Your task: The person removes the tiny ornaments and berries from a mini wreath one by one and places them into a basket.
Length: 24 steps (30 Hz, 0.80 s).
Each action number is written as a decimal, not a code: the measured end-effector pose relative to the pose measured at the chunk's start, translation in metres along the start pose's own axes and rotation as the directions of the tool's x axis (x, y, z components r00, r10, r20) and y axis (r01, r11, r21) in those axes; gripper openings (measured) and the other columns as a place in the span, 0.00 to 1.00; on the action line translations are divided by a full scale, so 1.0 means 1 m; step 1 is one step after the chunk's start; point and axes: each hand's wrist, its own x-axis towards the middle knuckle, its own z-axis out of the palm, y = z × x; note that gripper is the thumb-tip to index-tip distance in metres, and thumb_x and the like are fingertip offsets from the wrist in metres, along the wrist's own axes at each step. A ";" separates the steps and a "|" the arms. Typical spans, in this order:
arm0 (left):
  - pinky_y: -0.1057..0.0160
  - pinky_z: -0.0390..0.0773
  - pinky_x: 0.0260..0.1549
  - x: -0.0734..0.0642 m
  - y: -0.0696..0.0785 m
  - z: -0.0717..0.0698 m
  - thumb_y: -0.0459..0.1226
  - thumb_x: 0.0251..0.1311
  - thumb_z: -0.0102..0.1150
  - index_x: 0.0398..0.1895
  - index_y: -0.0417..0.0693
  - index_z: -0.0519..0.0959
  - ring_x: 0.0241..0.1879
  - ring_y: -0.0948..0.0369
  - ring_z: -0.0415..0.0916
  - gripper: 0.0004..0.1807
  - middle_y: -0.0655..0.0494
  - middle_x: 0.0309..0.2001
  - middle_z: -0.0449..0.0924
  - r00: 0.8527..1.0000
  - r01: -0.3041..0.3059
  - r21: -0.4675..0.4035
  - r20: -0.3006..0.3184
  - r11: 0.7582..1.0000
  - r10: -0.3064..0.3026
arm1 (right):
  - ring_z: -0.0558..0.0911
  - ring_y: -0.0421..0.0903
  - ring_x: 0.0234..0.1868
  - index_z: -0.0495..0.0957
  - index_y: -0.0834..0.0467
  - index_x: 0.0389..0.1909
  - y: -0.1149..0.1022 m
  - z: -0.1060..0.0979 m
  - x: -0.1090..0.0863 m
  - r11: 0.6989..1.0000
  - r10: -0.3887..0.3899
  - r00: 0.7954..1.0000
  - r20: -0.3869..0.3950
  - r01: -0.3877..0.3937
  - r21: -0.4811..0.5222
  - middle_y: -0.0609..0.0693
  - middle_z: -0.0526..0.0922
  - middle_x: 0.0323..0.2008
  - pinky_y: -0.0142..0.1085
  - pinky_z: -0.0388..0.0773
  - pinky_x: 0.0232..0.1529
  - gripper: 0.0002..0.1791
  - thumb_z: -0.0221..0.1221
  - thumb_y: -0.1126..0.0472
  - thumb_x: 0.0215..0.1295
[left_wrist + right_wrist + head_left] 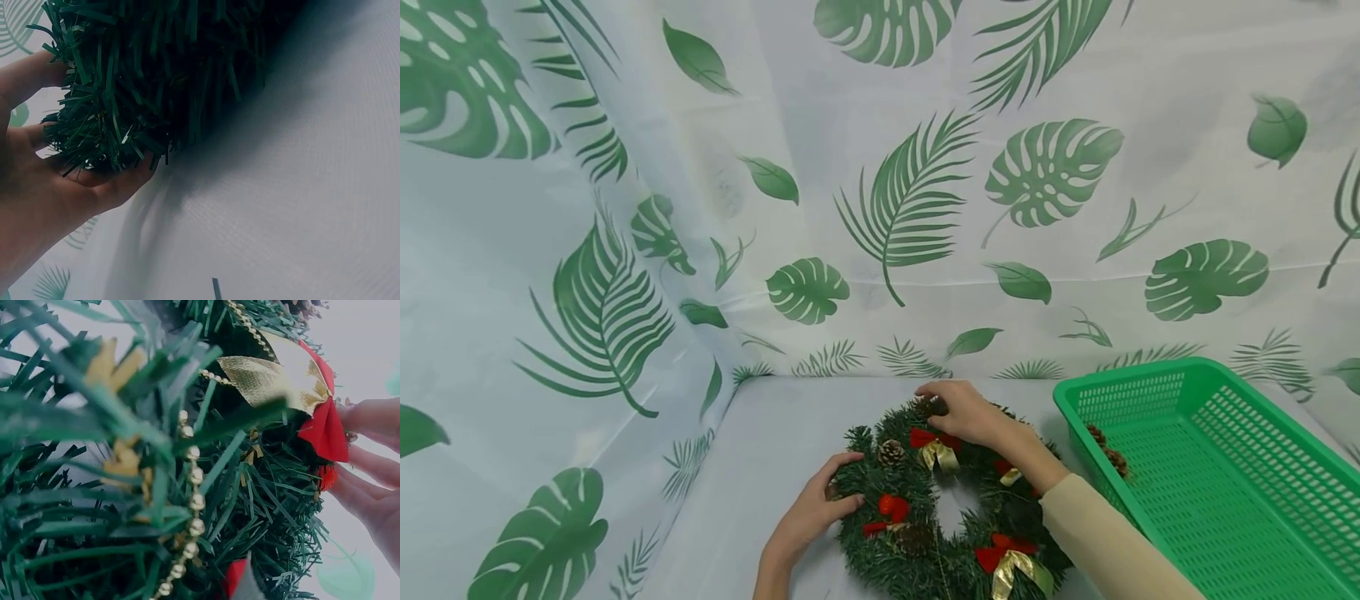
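Observation:
A green Christmas wreath (pixel 868 554) lies on the white surface, trimmed with red and gold bows (pixel 942 448), pine cones (pixel 892 452) and a red ornament (pixel 891 506). At its left edge my left hand (pixel 811 518) grips the greenery, thumb and fingers on either side; the left wrist view shows the fingertips partly hidden in the needles. My right hand (pixel 968 414) reaches over the far rim, its thumb and fingers curled about a pine cone (pixel 928 407) beside a red bow. In the right wrist view a gold bead string (pixel 196 500) crosses the branches.
On the right stands a green plastic basket (pixel 1210 500) with a few pine cones (pixel 1116 462) by its near-left wall. White leaf-printed cloth (pixel 925 325) rises behind and on the left. A loose green needle (pixel 216 289) lies on the surface in the left wrist view.

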 end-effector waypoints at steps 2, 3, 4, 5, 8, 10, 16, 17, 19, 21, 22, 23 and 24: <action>0.61 0.61 0.26 0.000 0.000 0.000 0.44 0.66 0.66 0.76 0.57 0.67 0.25 0.60 0.52 0.35 0.45 0.72 0.62 1.000 0.001 0.002 -0.003 1.000 -0.001 | 0.84 0.59 0.53 0.78 0.65 0.62 0.000 0.001 0.001 1.000 -0.009 1.000 0.002 0.009 -0.008 0.62 0.83 0.57 0.47 0.82 0.48 0.23 0.65 0.73 0.66; 0.61 0.61 0.25 0.000 0.000 0.001 0.44 0.66 0.66 0.76 0.57 0.67 0.25 0.60 0.52 0.35 0.45 0.72 0.63 1.000 0.000 0.000 -0.003 1.000 0.000 | 0.84 0.58 0.53 0.78 0.65 0.62 -0.001 0.001 0.001 1.000 -0.017 1.000 0.003 0.017 -0.014 0.62 0.83 0.57 0.46 0.82 0.47 0.23 0.64 0.73 0.66; 0.61 0.60 0.25 0.000 0.000 0.001 0.44 0.66 0.66 0.76 0.57 0.67 0.25 0.60 0.52 0.35 0.45 0.72 0.62 1.000 0.000 0.000 -0.003 1.000 0.000 | 0.84 0.58 0.52 0.78 0.65 0.62 -0.001 0.001 0.001 1.000 -0.024 1.000 0.004 0.024 -0.020 0.62 0.84 0.56 0.45 0.82 0.45 0.23 0.64 0.74 0.66; 0.61 0.60 0.25 0.000 0.000 0.001 0.44 0.66 0.66 0.76 0.57 0.67 0.25 0.60 0.52 0.35 0.45 0.72 0.62 1.000 -0.002 0.001 -0.002 1.000 0.002 | 0.84 0.57 0.51 0.79 0.64 0.62 -0.002 0.001 0.001 0.999 -0.031 1.000 0.002 0.031 -0.026 0.62 0.84 0.55 0.44 0.81 0.44 0.23 0.64 0.74 0.65; 0.60 0.60 0.26 0.000 0.000 0.000 0.44 0.66 0.66 0.75 0.58 0.67 0.25 0.60 0.52 0.35 0.45 0.73 0.61 1.000 -0.003 -0.002 0.000 1.000 0.003 | 0.85 0.56 0.49 0.79 0.64 0.62 -0.003 0.002 0.001 0.998 -0.053 0.998 -0.013 0.053 -0.036 0.62 0.85 0.54 0.42 0.81 0.43 0.23 0.64 0.75 0.65; 0.60 0.61 0.27 0.000 0.000 0.000 0.44 0.66 0.66 0.75 0.57 0.67 0.26 0.60 0.52 0.35 0.45 0.74 0.60 1.000 -0.005 -0.006 0.003 1.000 0.005 | 0.85 0.56 0.49 0.80 0.64 0.61 -0.003 0.002 0.000 0.997 -0.067 0.997 -0.023 0.067 -0.038 0.62 0.85 0.54 0.44 0.82 0.44 0.23 0.64 0.75 0.64; 0.59 0.62 0.29 0.000 0.002 0.001 0.44 0.66 0.66 0.76 0.56 0.67 0.27 0.59 0.53 0.35 0.44 0.77 0.57 1.000 -0.007 -0.016 0.008 1.000 0.007 | 0.86 0.56 0.51 0.81 0.64 0.60 -0.001 0.000 -0.003 0.995 -0.093 0.995 -0.044 0.092 -0.038 0.61 0.86 0.54 0.48 0.83 0.49 0.22 0.65 0.75 0.64; 0.59 0.62 0.28 0.000 0.002 0.001 0.44 0.66 0.66 0.76 0.56 0.67 0.27 0.59 0.53 0.35 0.44 0.77 0.57 1.000 -0.006 -0.015 0.008 1.000 0.006 | 0.86 0.57 0.51 0.81 0.64 0.60 -0.001 -0.001 -0.003 0.995 -0.095 0.994 -0.046 0.093 -0.040 0.61 0.86 0.54 0.48 0.83 0.48 0.22 0.65 0.75 0.64; 0.59 0.62 0.29 0.000 0.002 0.001 0.43 0.66 0.65 0.76 0.56 0.67 0.27 0.59 0.53 0.35 0.44 0.77 0.56 1.000 -0.005 -0.015 0.007 1.000 0.006 | 0.86 0.57 0.51 0.81 0.65 0.60 0.000 -0.002 -0.004 0.995 -0.095 0.994 -0.048 0.093 -0.040 0.61 0.85 0.54 0.48 0.83 0.48 0.22 0.64 0.75 0.64; 0.59 0.62 0.29 -0.001 0.002 0.001 0.43 0.66 0.66 0.76 0.56 0.66 0.27 0.59 0.53 0.35 0.43 0.78 0.56 1.000 -0.005 -0.012 0.007 1.000 0.005 | 0.85 0.58 0.52 0.81 0.64 0.60 0.000 -0.002 -0.005 0.995 -0.093 0.994 -0.050 0.091 -0.040 0.61 0.85 0.55 0.48 0.83 0.49 0.22 0.64 0.74 0.65; 0.58 0.63 0.30 -0.001 0.002 0.001 0.43 0.67 0.65 0.76 0.56 0.66 0.29 0.59 0.55 0.35 0.43 0.78 0.55 1.000 -0.006 -0.012 0.008 1.000 0.006 | 0.85 0.58 0.53 0.81 0.64 0.60 0.000 -0.002 -0.005 0.995 -0.094 0.994 -0.051 0.092 -0.037 0.61 0.85 0.55 0.48 0.83 0.49 0.22 0.64 0.74 0.65; 0.58 0.63 0.31 -0.001 0.002 0.001 0.43 0.67 0.65 0.76 0.56 0.66 0.30 0.59 0.57 0.35 0.43 0.79 0.54 1.000 -0.007 -0.011 0.008 1.000 0.007 | 0.85 0.58 0.53 0.81 0.64 0.60 0.000 -0.002 -0.006 0.995 -0.095 0.994 -0.053 0.093 -0.037 0.62 0.85 0.55 0.49 0.83 0.50 0.21 0.64 0.74 0.65; 0.57 0.65 0.33 -0.001 0.002 0.001 0.43 0.67 0.65 0.76 0.56 0.66 0.33 0.58 0.61 0.35 0.43 0.80 0.53 1.000 -0.009 -0.011 0.009 1.000 0.009 | 0.85 0.58 0.54 0.81 0.64 0.60 0.000 -0.002 -0.006 0.995 -0.098 0.994 -0.054 0.096 -0.037 0.62 0.85 0.55 0.49 0.83 0.50 0.21 0.64 0.74 0.65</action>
